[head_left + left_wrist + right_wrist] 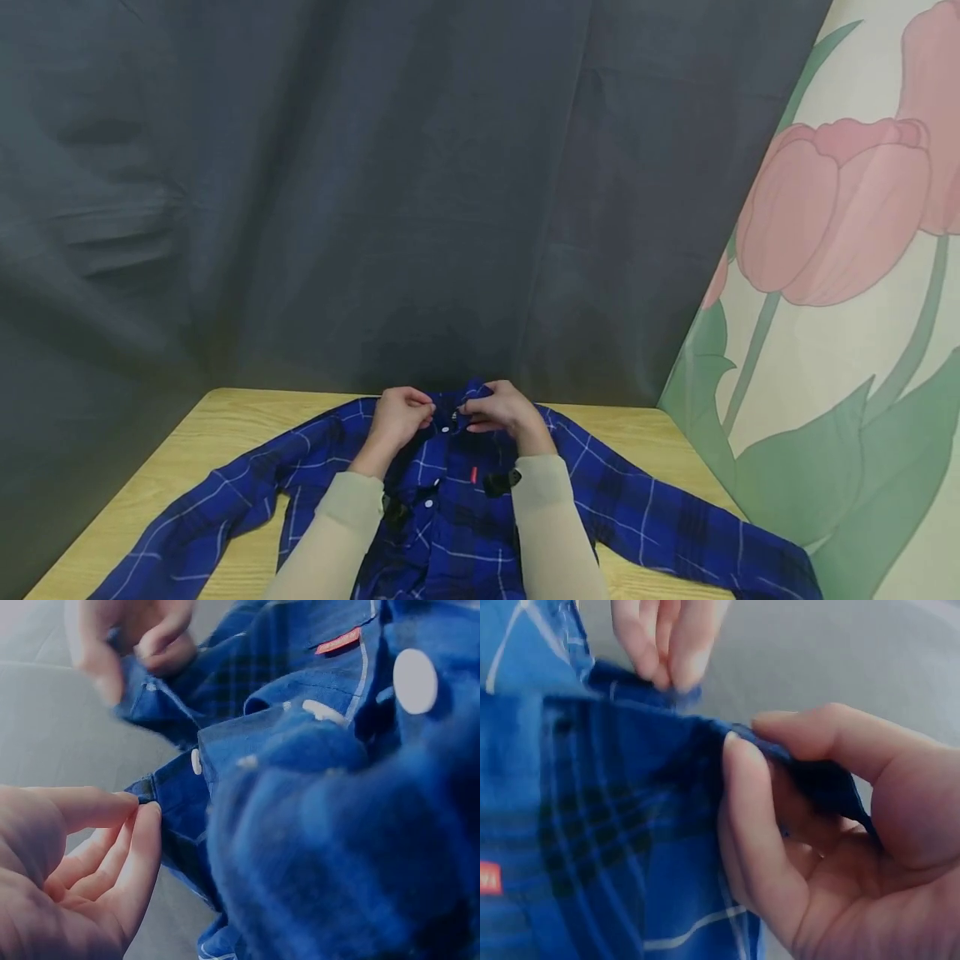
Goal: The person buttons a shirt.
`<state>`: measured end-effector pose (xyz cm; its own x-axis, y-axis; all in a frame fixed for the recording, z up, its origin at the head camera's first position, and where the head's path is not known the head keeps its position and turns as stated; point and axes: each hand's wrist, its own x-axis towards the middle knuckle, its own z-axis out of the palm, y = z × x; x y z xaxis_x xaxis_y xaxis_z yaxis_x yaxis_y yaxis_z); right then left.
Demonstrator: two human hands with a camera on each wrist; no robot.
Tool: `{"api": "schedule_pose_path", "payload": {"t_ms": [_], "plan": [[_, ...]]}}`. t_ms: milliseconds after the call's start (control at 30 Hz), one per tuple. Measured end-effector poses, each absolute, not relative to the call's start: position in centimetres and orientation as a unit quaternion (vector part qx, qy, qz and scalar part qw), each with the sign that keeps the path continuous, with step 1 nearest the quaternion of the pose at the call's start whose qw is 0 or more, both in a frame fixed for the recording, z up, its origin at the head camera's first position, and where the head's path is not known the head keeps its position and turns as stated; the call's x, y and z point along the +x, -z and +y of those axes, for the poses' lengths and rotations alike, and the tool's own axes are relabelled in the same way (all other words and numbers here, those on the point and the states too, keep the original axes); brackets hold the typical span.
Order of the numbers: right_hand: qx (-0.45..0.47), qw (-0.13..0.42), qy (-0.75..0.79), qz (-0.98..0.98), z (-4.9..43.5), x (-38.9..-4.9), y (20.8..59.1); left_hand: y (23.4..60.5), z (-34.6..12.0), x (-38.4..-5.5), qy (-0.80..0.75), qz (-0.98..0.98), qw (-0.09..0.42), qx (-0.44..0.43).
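A blue plaid button-up shirt [472, 517] lies front side up, its sleeves spread to both sides. At the neck, my left hand [399, 415] pinches one collar tip [144, 787] between thumb and fingers, clearly seen in the left wrist view. Opposite it, my right hand [504, 410] grips the other side of the collar, with thumb and fingers on the fabric edge [705, 724] in the right wrist view. White buttons [415, 681] run down the front placket. A small red tag [474, 475] marks the chest pocket. The fabric between the hands is partly folded up.
The shirt lies on a light wooden table [247, 408]. A dark grey curtain [420, 200] hangs right behind its far edge. To the right stands a wall panel [840, 217] painted with pink tulips. Dark wrist straps [501, 483] sit at the sleeve cuffs.
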<state>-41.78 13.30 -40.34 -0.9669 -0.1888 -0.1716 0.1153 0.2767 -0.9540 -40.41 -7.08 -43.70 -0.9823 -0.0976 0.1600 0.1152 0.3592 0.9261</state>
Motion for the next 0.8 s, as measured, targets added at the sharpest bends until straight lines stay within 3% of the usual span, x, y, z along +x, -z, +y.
{"api": "schedule_pose_path", "payload": {"t_ms": [200, 467, 800], "plan": [[-0.016, 0.124, 0.589, 0.799, 10.4, -41.6, 40.9, 43.5, -6.5, -40.0, 0.554, -0.827, 0.095, -0.012], [0.02, 0.037, 0.607, 0.793, 9.0, -42.4, 42.2, 43.3, -6.2, -39.9, 0.573, -0.815, 0.085, -0.021], [0.034, 0.036, 0.65, 0.758, 9.5, -42.6, 41.9, 43.2, -6.4, -40.1, 0.594, -0.799, 0.092, -0.006]]}}
